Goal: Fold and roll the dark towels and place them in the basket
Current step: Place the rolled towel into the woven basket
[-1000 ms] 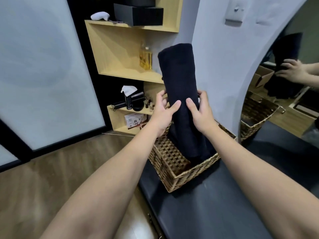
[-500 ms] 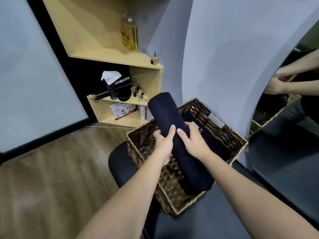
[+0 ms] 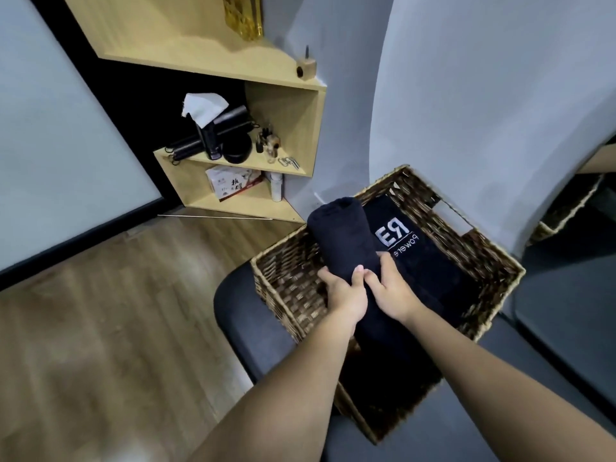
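A rolled dark towel [image 3: 343, 235] lies lengthwise in the woven brown basket [image 3: 286, 278], its far end raised near the basket's back left rim. My left hand [image 3: 343, 295] grips the roll from the left and my right hand [image 3: 391, 288] grips it from the right, thumbs nearly touching on top. Beside it on the right lies another dark towel [image 3: 420, 258] with white lettering, flat in the basket. My forearms hide the near end of the roll.
The basket stands on a dark padded surface [image 3: 240, 315] against a pale wall [image 3: 483, 111]. A mirror [image 3: 586, 261] is at the right. Wooden corner shelves [image 3: 233, 161] with small items stand behind, above a wood floor [image 3: 100, 328].
The towel roll went from upright above the basket to lying down inside it, both hands lowering with it. The view tilted down and closer.
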### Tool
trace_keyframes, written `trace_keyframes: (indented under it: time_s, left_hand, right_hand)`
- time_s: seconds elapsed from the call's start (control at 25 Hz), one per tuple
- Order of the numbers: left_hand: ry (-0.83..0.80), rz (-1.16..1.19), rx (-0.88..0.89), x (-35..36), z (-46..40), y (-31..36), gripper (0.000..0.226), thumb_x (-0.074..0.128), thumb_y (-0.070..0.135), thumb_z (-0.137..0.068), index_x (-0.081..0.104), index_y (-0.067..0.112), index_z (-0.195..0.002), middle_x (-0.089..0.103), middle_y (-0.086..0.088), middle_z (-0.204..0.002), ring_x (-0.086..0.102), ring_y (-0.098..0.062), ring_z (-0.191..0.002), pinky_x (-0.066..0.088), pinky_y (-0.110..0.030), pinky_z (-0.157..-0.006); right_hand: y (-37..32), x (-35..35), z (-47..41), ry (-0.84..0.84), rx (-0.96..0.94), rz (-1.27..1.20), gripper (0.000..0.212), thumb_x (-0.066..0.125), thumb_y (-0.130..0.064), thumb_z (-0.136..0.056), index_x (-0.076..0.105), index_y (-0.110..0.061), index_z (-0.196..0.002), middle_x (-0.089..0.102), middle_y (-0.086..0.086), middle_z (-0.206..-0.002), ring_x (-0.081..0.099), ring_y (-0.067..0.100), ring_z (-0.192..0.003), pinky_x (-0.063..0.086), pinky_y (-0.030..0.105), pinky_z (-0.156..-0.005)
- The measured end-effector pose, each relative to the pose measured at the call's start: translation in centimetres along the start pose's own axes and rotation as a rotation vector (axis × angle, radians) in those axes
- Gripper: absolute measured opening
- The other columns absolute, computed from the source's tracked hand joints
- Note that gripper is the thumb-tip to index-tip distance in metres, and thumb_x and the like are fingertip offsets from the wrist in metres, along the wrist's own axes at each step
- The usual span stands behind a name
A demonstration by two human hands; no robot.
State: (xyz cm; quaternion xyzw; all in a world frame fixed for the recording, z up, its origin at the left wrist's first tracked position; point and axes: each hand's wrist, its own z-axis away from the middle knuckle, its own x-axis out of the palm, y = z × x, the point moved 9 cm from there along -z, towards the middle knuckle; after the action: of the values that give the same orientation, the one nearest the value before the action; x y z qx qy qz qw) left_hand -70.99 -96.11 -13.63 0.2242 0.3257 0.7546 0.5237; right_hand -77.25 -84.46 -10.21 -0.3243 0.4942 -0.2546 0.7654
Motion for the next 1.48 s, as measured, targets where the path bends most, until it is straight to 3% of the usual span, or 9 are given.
trace_keyframes:
  time_s: [0.2, 0.32, 0.48, 0.64, 0.84, 0.96, 1.16, 1.28, 1.48]
  left_hand:
    - [-0.047, -0.033, -0.235, 0.1, -0.7, -2.7, 0.081, 0.053, 0.049, -0.100, 0.004, 0.020, -0.157, 0.043, -0.008, -0.153, 0.054, -0.034, -0.127, 0.052, -0.048, -0.093]
    - [0.067, 0.015, -0.170, -1.5, -2.2, -0.5, 0.088, 0.073, 0.039, -0.086, 0.022, 0.007, -0.150, 0.049, -0.017, -0.146, 0.058, -0.034, -0.119, 0.049, -0.043, -0.102]
    - [0.093, 0.129, -0.144, -2.5, -4.0, 3.3, 0.118, 0.069, 0.084, -0.060, 0.033, 0.014, -0.148, 0.055, -0.007, -0.139, 0.056, -0.033, -0.123, 0.046, -0.048, -0.107]
    - [0.142, 0.006, -0.162, -2.6, -5.8, 1.8, 0.111, 0.052, 0.088, -0.074, 0.034, 0.007, -0.149, 0.052, -0.012, -0.144, 0.053, -0.037, -0.127, 0.046, -0.050, -0.106]
    - [0.199, -0.100, -0.334, -3.0, -8.6, -1.8, 0.110, 0.034, 0.091, -0.077, 0.042, 0.004, -0.143, 0.055, -0.017, -0.138, 0.054, -0.043, -0.123, 0.047, -0.058, -0.104]
    - [0.288, -0.160, -0.398, -3.9, -9.8, -3.7, 0.121, 0.027, 0.097, -0.071, 0.040, 0.004, -0.146, 0.049, -0.020, -0.145, 0.049, -0.047, -0.128, 0.047, -0.062, -0.102]
    - [0.235, -0.122, -0.411, -3.7, -9.0, -2.9, 0.112, 0.031, 0.095, -0.074, 0.037, 0.012, -0.149, 0.047, -0.017, -0.147, 0.050, -0.050, -0.124, 0.054, -0.062, -0.070]
    - [0.214, -0.069, -0.423, -3.5, -8.4, -2.8, 0.113, 0.027, 0.098, -0.070, 0.039, 0.018, -0.149, 0.049, -0.014, -0.146, 0.054, -0.048, -0.122, 0.054, -0.067, -0.081]
    - [0.231, -0.091, -0.433, -0.1, -6.5, -7.4, 0.138, 0.014, 0.101, -0.042, 0.029, 0.023, -0.154, 0.042, -0.015, -0.154, 0.045, -0.052, -0.132, 0.034, -0.074, -0.103]
  right_hand:
    - [2.9, 2.3, 0.0, -0.098, 0.109, 0.093, 0.047, 0.048, -0.052, -0.100, 0.042, -0.021, -0.136, 0.050, 0.001, -0.139, 0.054, 0.018, -0.121, 0.041, 0.037, -0.103]
    - [3.2, 2.6, -0.9, -0.138, 0.114, 0.106, 0.046, 0.048, -0.048, -0.100, 0.042, -0.019, -0.136, 0.051, 0.005, -0.139, 0.053, 0.023, -0.125, 0.039, 0.035, -0.105]
    - [3.4, 2.7, -0.2, -0.123, 0.094, 0.065, 0.050, 0.047, -0.046, -0.103, 0.039, -0.017, -0.143, 0.047, 0.002, -0.143, 0.048, 0.016, -0.130, 0.035, 0.029, -0.107]
    - [3.6, 3.2, 0.5, -0.164, 0.108, 0.067, 0.059, 0.046, -0.050, -0.103, 0.034, -0.019, -0.151, 0.041, -0.003, -0.148, 0.044, 0.015, -0.135, 0.032, 0.026, -0.108]
    - [5.0, 4.7, 0.4, -0.253, 0.155, 0.122, 0.065, 0.045, -0.049, -0.104, 0.026, -0.015, -0.156, 0.030, 0.001, -0.157, 0.041, 0.021, -0.140, 0.033, 0.034, -0.116]
    - [5.1, 5.7, 0.2, -0.275, 0.139, 0.202, 0.064, 0.046, -0.048, -0.104, 0.026, -0.015, -0.155, 0.030, 0.005, -0.154, 0.045, 0.026, -0.136, 0.035, 0.037, -0.115]
    - [5.0, 5.6, 0.1, -0.290, 0.134, 0.324, 0.073, 0.043, -0.053, -0.103, 0.019, -0.012, -0.158, 0.025, 0.008, -0.161, 0.039, 0.027, -0.142, 0.030, 0.036, -0.116]
    - [4.5, 4.4, 1.3, -0.312, 0.105, 0.443, 0.076, 0.045, -0.056, -0.101, 0.019, -0.014, -0.159, 0.027, 0.009, -0.160, 0.038, 0.029, -0.143, 0.033, 0.042, -0.116]
    - [4.5, -0.2, 2.9, -0.254, 0.045, 0.595, 0.046, 0.053, -0.051, -0.099, 0.057, -0.015, -0.127, 0.061, 0.007, -0.130, 0.056, 0.027, -0.120, 0.048, 0.041, -0.094]
